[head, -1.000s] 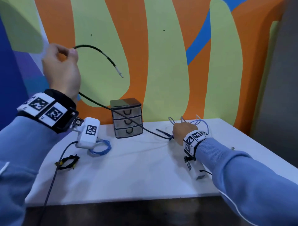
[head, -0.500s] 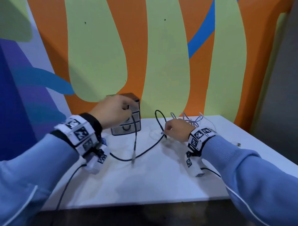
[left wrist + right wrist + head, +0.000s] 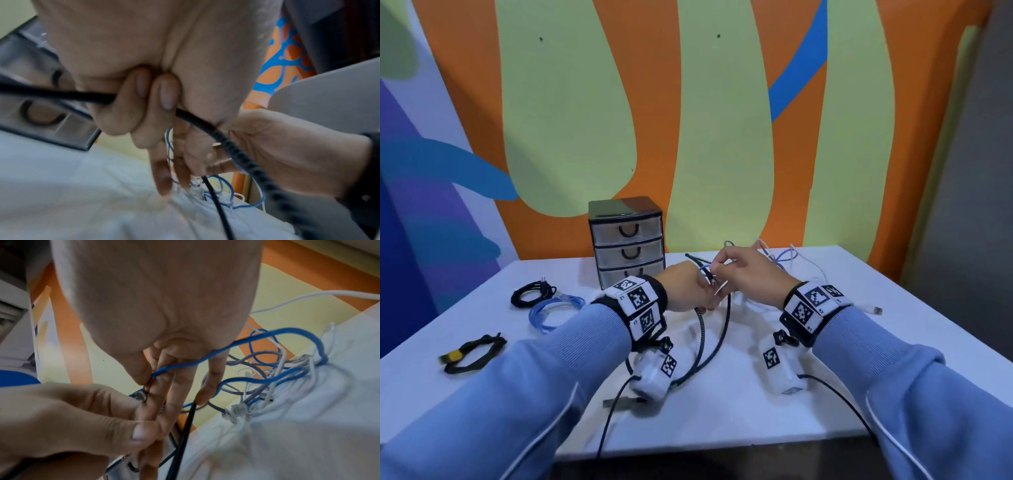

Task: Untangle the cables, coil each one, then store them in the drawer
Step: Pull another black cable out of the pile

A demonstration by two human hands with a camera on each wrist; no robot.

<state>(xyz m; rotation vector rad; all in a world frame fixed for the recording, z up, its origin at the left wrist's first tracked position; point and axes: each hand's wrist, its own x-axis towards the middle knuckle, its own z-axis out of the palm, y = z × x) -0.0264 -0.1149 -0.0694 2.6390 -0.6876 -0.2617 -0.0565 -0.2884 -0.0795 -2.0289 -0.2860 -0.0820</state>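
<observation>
Black braided cable [image 3: 702,337] near centre; blue [image 3: 784,257] and white cables [image 3: 815,270] tangled far right. Blue coil [image 3: 551,310], black coil [image 3: 530,294], yellow-tagged black coil [image 3: 470,353] left. White table [image 3: 722,411]; orange, green, blue striped wall [image 3: 722,120].

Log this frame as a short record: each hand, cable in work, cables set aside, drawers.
left hand: fingers curled round the black cable
right hand: pinches a blue cable from the tangle
tangle: blue, white, grey cables, behind the hands
coiled, table's left: black coil, blue coil, black bundle with yellow tie
drawer unit: three drawers, all shut
</observation>
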